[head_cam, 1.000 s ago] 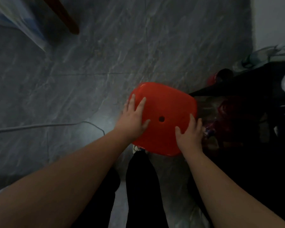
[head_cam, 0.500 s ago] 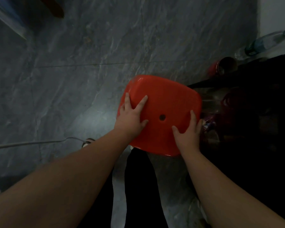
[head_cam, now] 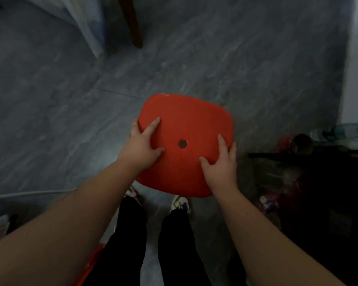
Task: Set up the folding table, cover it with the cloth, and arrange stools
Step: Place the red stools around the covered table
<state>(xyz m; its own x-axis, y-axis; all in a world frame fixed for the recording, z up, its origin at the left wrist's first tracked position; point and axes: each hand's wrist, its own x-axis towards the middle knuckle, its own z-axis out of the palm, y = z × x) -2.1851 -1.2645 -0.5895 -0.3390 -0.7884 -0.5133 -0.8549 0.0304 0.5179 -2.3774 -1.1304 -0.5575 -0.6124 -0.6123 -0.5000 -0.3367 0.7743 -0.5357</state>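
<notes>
A red plastic stool (head_cam: 191,120), seen from above with a small hole in the middle of its seat, is held in front of me above the grey floor. My left hand (head_cam: 142,146) grips its left edge, thumb and forefinger lying on the seat and the other fingers wrapped over the rim. My right hand (head_cam: 221,164) grips the right edge the same way. The stool's legs are hidden under the seat. At the top, a brown table leg (head_cam: 133,23) stands beside a hanging pale cloth (head_cam: 85,21).
Dark clutter fills the right side: a low black shelf (head_cam: 310,155), a red can (head_cam: 287,141) and a lying plastic bottle (head_cam: 347,130). A grey cable (head_cam: 29,194) runs along the floor at left. Another red plastic piece (head_cam: 92,263) shows at bottom left by my legs.
The stool, held in both hands, has moved away from the dark shelf at the right. The table leg and cloth have come further into view at the top.
</notes>
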